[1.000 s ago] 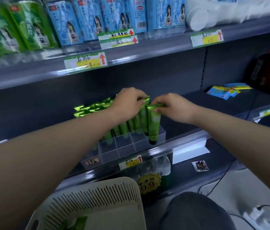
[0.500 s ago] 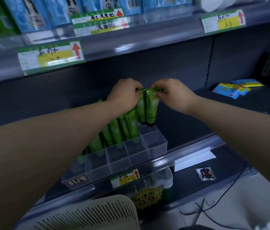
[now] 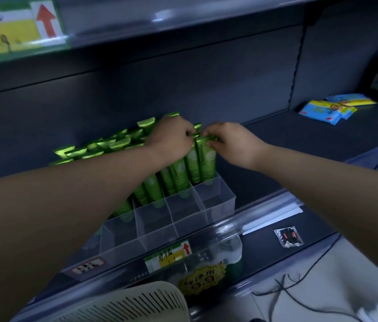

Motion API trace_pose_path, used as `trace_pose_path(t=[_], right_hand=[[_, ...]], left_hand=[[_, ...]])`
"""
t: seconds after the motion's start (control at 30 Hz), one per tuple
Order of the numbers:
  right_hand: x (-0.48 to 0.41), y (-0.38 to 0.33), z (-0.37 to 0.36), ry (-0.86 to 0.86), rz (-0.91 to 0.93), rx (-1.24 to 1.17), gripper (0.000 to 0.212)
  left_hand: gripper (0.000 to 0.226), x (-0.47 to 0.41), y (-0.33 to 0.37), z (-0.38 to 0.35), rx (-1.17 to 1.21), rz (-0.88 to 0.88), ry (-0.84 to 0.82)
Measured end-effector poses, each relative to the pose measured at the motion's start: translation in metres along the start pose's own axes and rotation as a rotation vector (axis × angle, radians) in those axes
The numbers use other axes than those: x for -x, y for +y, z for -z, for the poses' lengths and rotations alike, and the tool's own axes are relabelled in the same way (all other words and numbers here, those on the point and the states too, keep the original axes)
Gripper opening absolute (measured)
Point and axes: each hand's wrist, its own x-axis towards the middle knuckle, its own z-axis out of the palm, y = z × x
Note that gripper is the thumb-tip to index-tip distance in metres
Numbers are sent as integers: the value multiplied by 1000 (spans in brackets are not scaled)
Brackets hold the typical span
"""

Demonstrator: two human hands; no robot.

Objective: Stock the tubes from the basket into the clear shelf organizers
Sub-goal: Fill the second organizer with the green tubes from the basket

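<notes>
Lower than half a second before, both hands had brought the tubes down until their caps sat inside the organizer. From the head camera I saw my right hand (image 3: pixel 227 140) pinching the flat crimped top of the front tube (image 3: pixel 205 161), which stood nearly upright with its cap end in the back of the rightmost lane of the clear organizer (image 3: pixel 216 201). My left hand (image 3: pixel 174 135) was curled over the crimp of the neighbouring tube (image 3: pixel 192 159), just beside the first one, and its forearm crossed the row of green tubes (image 3: pixel 113 145) leaning in the lanes to the left. The front parts of the lanes held nothing that I could make out. A yellow price tag (image 3: pixel 168 255) was clipped to the shelf edge below the organizer. The slotted rim of the basket (image 3: pixel 137 303) showed at the bottom of the view. Blue and yellow packets (image 3: pixel 327 110) lay further right on the same shelf, well apart from the hands
</notes>
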Motion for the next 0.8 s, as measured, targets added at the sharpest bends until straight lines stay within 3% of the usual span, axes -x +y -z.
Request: trace_pose_path(t=[0.37, 0.57, 0.8], right_hand=[[-3, -6, -13, 20, -66, -74, 25], [4, -17, -10, 35, -53, -51, 41], [19, -40, -2, 13, -101, 156, 57]], left_hand=[[26, 5, -4, -10, 9, 27, -14], [37, 13, -8, -6, -7, 2, -28], [49, 35, -8, 12, -150, -73, -98]])
